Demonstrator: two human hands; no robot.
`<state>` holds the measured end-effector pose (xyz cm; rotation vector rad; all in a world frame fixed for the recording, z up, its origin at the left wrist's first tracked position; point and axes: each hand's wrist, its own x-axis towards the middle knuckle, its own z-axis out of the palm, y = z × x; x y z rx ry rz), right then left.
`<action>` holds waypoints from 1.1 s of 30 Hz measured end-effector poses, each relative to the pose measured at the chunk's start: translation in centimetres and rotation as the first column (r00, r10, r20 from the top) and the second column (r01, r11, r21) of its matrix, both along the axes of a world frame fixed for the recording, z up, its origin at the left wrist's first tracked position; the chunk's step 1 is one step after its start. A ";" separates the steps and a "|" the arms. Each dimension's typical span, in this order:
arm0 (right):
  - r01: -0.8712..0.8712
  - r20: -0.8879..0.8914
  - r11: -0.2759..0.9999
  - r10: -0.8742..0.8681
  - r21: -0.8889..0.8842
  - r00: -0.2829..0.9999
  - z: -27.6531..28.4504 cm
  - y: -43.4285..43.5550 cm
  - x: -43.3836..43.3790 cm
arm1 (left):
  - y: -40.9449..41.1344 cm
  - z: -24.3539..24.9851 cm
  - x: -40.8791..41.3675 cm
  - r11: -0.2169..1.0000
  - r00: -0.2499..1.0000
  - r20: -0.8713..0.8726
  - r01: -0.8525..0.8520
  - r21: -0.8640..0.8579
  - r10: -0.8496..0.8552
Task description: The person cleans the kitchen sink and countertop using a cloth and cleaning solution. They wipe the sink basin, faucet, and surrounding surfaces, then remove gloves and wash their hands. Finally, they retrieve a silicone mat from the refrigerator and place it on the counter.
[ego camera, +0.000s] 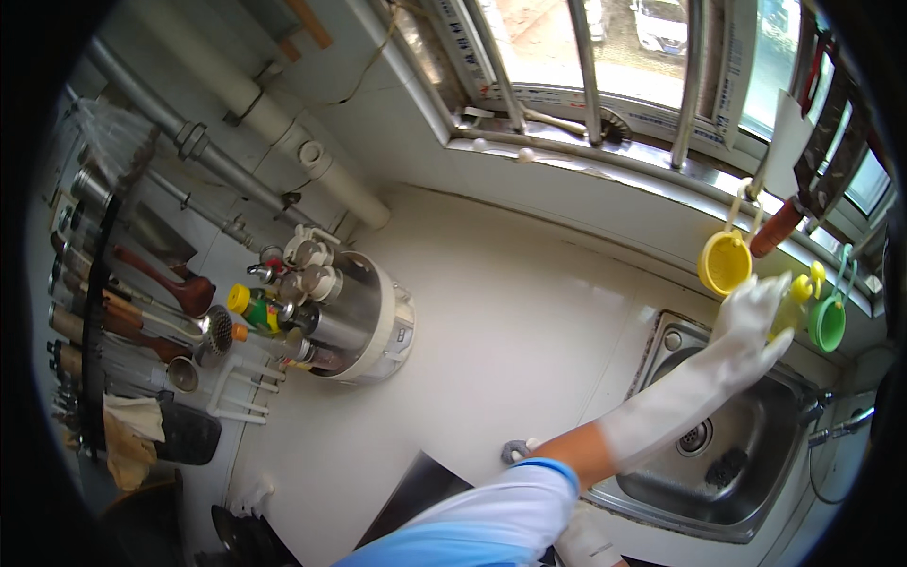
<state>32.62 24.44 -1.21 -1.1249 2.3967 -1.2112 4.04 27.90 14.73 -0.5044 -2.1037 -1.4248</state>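
My left hand (751, 322), in a long white rubber glove, reaches over the steel sink's far edge. Its thumb and fingers are spread beside a clear bottle of yellowish liquid (785, 313) with a yellow top; whether they touch it cannot be told. Beneath the left arm, white-gloved fingertips of my right hand (520, 455) grip a grey scouring pad (510, 451) on the white countertop (453, 340); the arm hides most of that hand. In the stainless steel sink (751, 489) lies a dark scrubber (727, 468) near the drain (694, 437).
A yellow strainer (725, 262), a green one (827, 323) and knives hang from the window bars. The faucet (840, 427) is right of the sink. A round holder (386, 319) bears bottles and jars. Utensils hang from the left rack (99, 319). A dark panel (418, 496) lies near the front.
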 end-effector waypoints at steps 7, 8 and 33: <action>0.227 0.119 0.916 -0.199 -0.331 0.973 4.4 -3.8 -7.1 | -26.3 -3.9 21.8 0.988 0.852 0.504 -0.089 -0.130 0.143; 0.226 0.136 0.895 -0.187 -0.385 0.973 4.5 -5.4 -8.1 | -29.2 -2.3 24.7 0.882 0.656 0.594 -0.298 -0.364 0.466; -0.058 0.070 0.982 0.046 0.180 0.996 3.8 -25.1 -12.9 | -46.6 18.4 31.8 0.678 0.781 -0.140 -0.603 -0.421 0.608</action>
